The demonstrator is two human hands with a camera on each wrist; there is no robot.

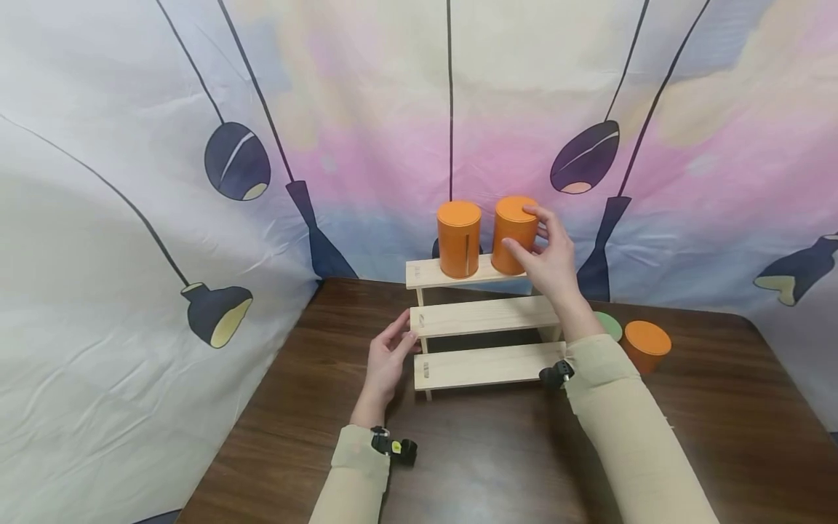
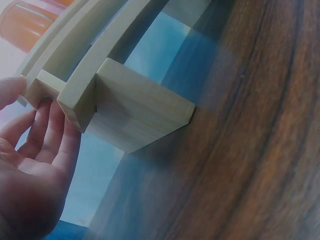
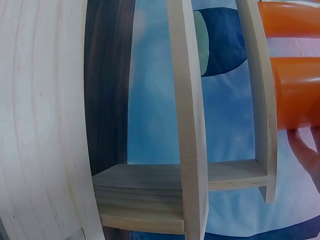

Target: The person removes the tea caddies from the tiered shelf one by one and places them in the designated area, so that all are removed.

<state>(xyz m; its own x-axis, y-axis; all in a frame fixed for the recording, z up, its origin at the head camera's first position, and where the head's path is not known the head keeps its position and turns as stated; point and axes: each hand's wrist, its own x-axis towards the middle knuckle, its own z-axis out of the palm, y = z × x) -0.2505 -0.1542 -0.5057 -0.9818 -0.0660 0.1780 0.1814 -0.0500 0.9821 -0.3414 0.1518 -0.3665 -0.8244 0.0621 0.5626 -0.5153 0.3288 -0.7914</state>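
Observation:
A three-step wooden stand (image 1: 487, 316) stands on the dark table. On its top step are two orange lidded canisters, the left canister (image 1: 453, 244) with a dark vertical line down its side and the right canister (image 1: 509, 231) beside it. My right hand (image 1: 553, 262) grips the right canister from its right side, thumb in front and fingertips at the lid's edge. In the right wrist view the canister's base (image 3: 295, 95) sits at the top step. My left hand (image 1: 385, 362) holds the left end of the middle step; its fingers (image 2: 52, 135) curl against the wood.
Right of the stand, another orange canister (image 1: 647, 346) and a green-topped one (image 1: 610, 325) stand on the table (image 1: 484, 458), the green one partly hidden by my right arm. A fabric backdrop (image 1: 366, 94) with printed lamps hangs close behind the table.

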